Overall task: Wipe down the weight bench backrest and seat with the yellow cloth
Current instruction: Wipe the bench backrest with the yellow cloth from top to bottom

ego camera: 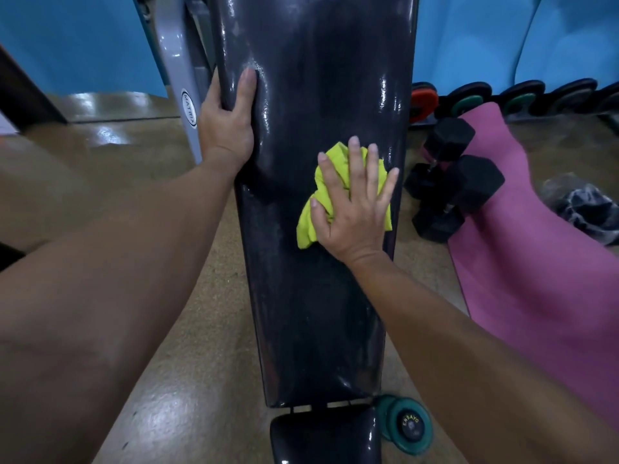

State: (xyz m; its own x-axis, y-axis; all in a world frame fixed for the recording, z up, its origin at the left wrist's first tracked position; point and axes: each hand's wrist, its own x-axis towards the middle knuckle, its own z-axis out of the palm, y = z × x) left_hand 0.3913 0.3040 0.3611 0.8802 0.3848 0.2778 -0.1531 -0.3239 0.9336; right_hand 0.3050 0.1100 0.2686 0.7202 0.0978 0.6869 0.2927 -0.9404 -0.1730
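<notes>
A crumpled bright yellow-green cloth shows under the fingers of the right hand, against a glossy black backrest and black seat. Past the little finger lie black dumbbells on a pink mat and a grey-and-white marbled cloth. Behind are blue walls, a tan floor, a grey frame and teal weight plates.

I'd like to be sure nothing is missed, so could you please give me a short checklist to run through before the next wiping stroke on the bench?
1. Right hand pressed flat on the yellow cloth: ok.
2. Cloth lying on the backrest: ok.
3. Left hand gripping the backrest's left edge to steady it: ok.
4. Lower backrest free of objects: ok.
5. Seat wiped: cannot tell.
6. Cloth spread out: not ok, bunched.
</notes>
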